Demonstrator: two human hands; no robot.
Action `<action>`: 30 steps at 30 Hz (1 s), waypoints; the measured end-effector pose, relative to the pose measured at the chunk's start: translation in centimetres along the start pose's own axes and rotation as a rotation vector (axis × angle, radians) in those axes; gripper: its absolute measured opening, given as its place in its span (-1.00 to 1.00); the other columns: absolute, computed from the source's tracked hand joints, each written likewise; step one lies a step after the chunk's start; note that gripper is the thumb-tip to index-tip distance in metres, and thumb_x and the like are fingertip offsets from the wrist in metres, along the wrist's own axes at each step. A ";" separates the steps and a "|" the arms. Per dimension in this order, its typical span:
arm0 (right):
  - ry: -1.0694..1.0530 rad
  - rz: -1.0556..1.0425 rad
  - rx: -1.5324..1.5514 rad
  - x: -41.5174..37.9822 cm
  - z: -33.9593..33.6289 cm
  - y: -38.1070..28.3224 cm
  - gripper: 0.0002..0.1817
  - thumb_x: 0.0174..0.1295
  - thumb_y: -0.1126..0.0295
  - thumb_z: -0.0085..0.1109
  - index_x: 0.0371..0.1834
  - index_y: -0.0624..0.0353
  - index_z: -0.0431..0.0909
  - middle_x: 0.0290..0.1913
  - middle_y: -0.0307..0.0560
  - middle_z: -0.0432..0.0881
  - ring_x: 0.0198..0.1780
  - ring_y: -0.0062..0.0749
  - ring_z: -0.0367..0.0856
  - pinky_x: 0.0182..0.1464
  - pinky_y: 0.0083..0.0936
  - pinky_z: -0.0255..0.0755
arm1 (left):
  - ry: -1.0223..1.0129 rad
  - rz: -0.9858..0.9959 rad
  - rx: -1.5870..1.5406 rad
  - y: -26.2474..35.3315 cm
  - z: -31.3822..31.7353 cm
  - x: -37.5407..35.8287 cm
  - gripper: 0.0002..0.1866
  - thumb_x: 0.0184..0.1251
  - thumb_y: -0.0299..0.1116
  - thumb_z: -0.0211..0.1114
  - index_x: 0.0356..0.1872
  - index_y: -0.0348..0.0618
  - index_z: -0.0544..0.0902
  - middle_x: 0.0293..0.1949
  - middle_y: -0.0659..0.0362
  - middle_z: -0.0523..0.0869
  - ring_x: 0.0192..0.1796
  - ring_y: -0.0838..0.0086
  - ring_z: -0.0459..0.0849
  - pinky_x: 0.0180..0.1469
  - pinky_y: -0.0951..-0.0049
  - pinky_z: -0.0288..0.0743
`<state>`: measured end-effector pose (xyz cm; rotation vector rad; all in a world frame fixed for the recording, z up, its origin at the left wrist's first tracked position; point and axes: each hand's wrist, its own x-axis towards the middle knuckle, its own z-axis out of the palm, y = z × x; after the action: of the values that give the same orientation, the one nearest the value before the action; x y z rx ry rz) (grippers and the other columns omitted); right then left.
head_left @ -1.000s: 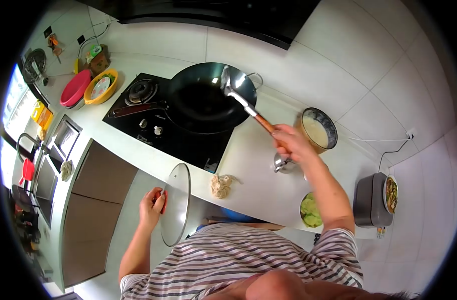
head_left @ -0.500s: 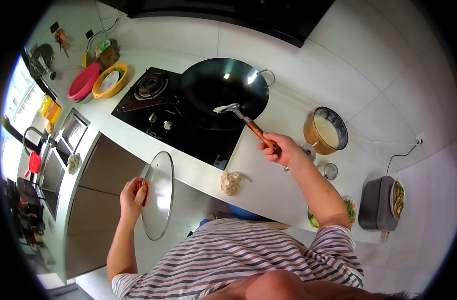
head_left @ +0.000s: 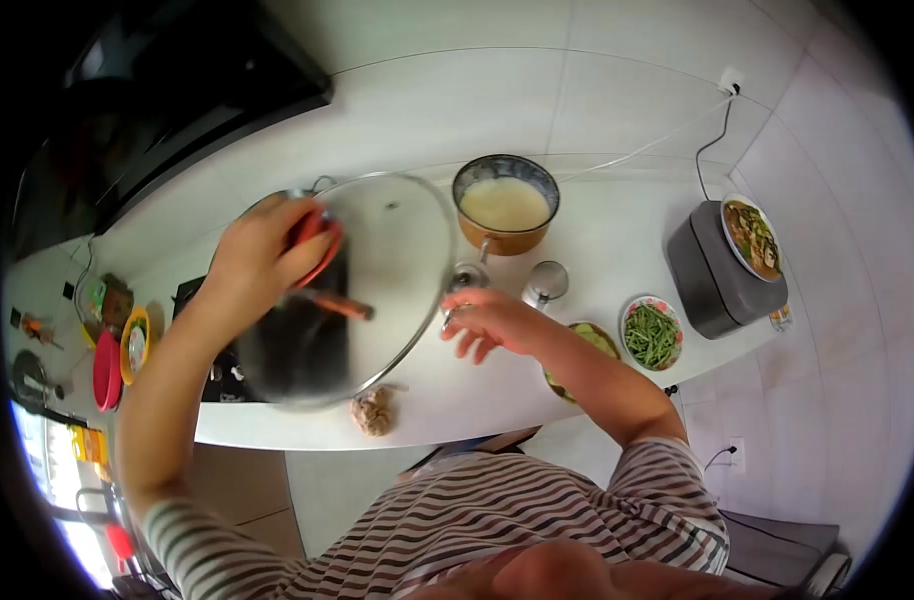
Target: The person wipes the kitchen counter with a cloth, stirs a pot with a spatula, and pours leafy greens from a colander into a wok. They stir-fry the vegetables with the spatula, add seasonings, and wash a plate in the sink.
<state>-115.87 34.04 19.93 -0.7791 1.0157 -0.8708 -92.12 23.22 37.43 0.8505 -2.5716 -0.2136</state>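
Observation:
My left hand (head_left: 262,255) grips the red handle (head_left: 320,245) of a large glass lid (head_left: 402,265), which is tilted up over the stove. Seen through the glass, a spatula's wooden handle (head_left: 342,304) lies below; its head is hidden. Lid and left arm largely cover the dark wok and stove. My right hand (head_left: 492,322) reaches over the counter with its fingers apart, fingertips right by a small glass jar (head_left: 468,278). Another small glass jar (head_left: 546,282) stands to its right. Behind them is a brown pot (head_left: 504,240) with pale, creamy contents.
A plate of cut green beans (head_left: 652,333) sits on the right, beside a partly hidden dish of green slices (head_left: 594,340). Farther right, a bowl of food (head_left: 751,238) rests on a grey appliance (head_left: 712,280). A beige bundle (head_left: 373,410) lies at the counter's front edge.
My right hand has let go of the spatula and moved to the small jars. My left hand has raised the lid from beside the counter to over the stove. The view has turned right.

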 end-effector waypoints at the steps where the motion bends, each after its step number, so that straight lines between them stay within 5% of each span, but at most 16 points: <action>1: 0.012 -0.024 -0.014 -2.1 -1.7 0.3 -0.53 0.19 0.28 0.03 0.11 0.30 0.26 -0.15 0.04 0.54 -0.39 -0.35 0.58 -0.45 -0.50 0.49 | -0.042 0.057 0.014 0.8 1.8 3.4 -0.65 0.11 -0.12 0.16 -0.19 -0.16 0.57 -0.36 -0.03 0.55 -0.30 0.08 0.55 -0.23 0.27 0.43; 7: 0.288 -0.153 0.286 -13.5 -9.6 7.2 -0.71 0.20 0.40 0.00 -0.04 0.29 0.41 -0.36 0.00 0.58 -0.56 -0.42 0.52 -0.56 -0.57 0.37 | -0.230 0.067 0.193 2.5 20.0 20.1 -0.65 0.13 -0.02 0.08 -0.18 0.01 0.59 -0.23 0.00 0.58 -0.15 0.16 0.58 -0.14 0.25 0.48; 15: 0.714 -0.215 0.480 -23.9 -12.0 14.1 -0.77 0.21 0.42 -0.03 -0.11 0.29 0.44 -0.40 0.01 0.58 -0.59 -0.35 0.48 -0.59 -0.55 0.34 | -0.209 -0.033 0.275 0.5 36.1 25.8 -0.62 0.17 -0.04 0.09 -0.07 0.00 0.51 -0.10 -0.03 0.50 -0.11 0.16 0.57 -0.11 0.22 0.50; 25: 0.565 -0.231 0.438 -21.4 -13.0 12.4 -0.78 0.22 0.48 -0.10 -0.11 0.26 0.45 -0.38 0.01 0.56 -0.55 -0.38 0.50 -0.54 -0.57 0.38 | -0.178 -0.099 0.305 0.7 36.3 24.6 -0.58 0.14 -0.02 0.11 -0.03 0.01 0.50 -0.05 0.02 0.48 -0.04 0.15 0.53 -0.06 0.19 0.47; 30: 0.397 -0.206 0.333 -17.8 -10.7 11.1 -0.78 0.22 0.49 -0.05 -0.09 0.25 0.45 -0.36 -0.06 0.58 -0.52 -0.49 0.51 -0.49 -0.61 0.39 | 0.089 -0.210 -0.084 1.9 32.5 22.0 -0.42 0.06 -0.01 0.20 0.13 0.04 0.41 -0.02 0.01 0.51 0.07 0.07 0.48 0.05 0.19 0.41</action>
<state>-128.05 53.20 13.57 -0.4378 1.1072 -1.3711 -123.22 12.03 16.27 1.0729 -2.3728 -0.3355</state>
